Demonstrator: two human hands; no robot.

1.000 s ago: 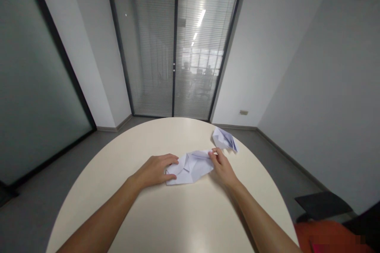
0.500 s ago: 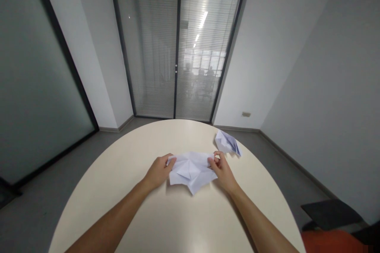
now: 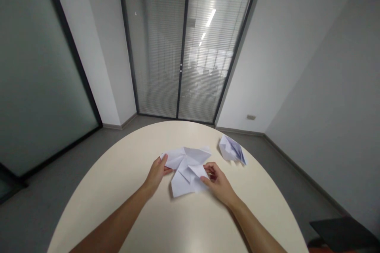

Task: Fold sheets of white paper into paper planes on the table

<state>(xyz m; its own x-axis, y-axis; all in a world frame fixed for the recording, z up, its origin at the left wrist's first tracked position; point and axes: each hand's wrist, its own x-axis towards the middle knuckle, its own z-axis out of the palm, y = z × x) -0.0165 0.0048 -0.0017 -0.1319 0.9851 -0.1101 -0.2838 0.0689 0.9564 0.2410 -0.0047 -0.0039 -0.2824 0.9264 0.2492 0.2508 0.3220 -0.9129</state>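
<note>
Between my hands is a creased sheet of white paper, partly folded, with flaps spreading out around its middle. My left hand pinches its left corner, thumb on top and fingers beneath. At the lower right, my right hand grips another flap between thumb and fingers. Farther back on the right, a second folded white paper piece rests by the table's edge, touched by neither hand.
The round cream table has its curved edge on the far side and at both sides. A dark chair part stands beyond it at the lower right. Glass doors with blinds are behind the table.
The paper has turned and its flaps have shifted. My right hand has moved slightly down to a lower flap, while my left hand stays at the left corner. The view has tilted a little.
</note>
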